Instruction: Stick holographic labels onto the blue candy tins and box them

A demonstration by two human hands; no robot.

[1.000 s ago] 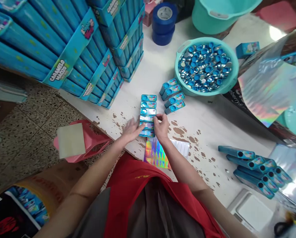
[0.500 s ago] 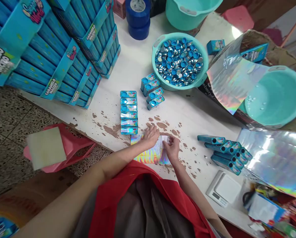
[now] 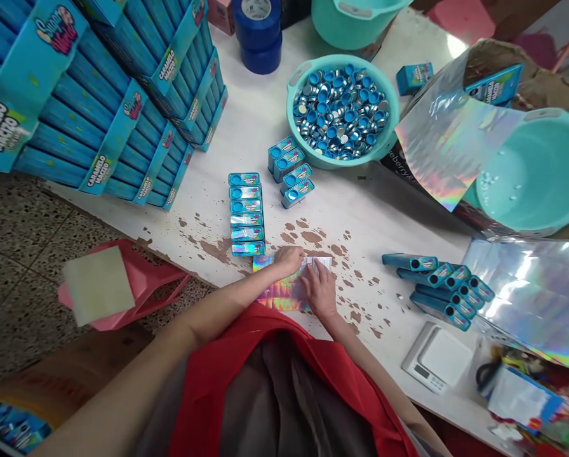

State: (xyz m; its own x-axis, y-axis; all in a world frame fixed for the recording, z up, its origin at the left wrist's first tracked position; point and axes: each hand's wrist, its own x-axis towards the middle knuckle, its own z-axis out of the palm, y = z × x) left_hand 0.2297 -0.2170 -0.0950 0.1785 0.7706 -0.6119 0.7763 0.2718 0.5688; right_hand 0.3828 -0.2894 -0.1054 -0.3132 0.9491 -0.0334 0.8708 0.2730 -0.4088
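Note:
A shiny holographic sheet (image 3: 282, 297) lies on the table in front of my body, its upper part pale and its lower edge wavy with colour. My left hand (image 3: 289, 259) rests on its upper edge, fingers curled under so that what they hold, if anything, is hidden. Spread over the right side of the sheet is my right hand (image 3: 320, 285), fingers stretched out and pressing flat. Just above the sheet's left end stands a row of blue tins (image 3: 246, 219) with caramel labels. A smaller group of blue tins (image 3: 291, 171) stands beyond it.
A turquoise basin (image 3: 291, 117) holds many small blue-and-silver caps. Stacked display boxes (image 3: 103, 168) rise at the left. To the right lie more blue tins (image 3: 449, 285), a white scale (image 3: 439, 358) and a foil sheet (image 3: 536, 298). A red stool (image 3: 146, 279) stands by the table edge.
My right hand has gone from a pinch at the sheet's right edge to spread fingers flat on it, moving left. My left hand's fingers have drawn in closer.

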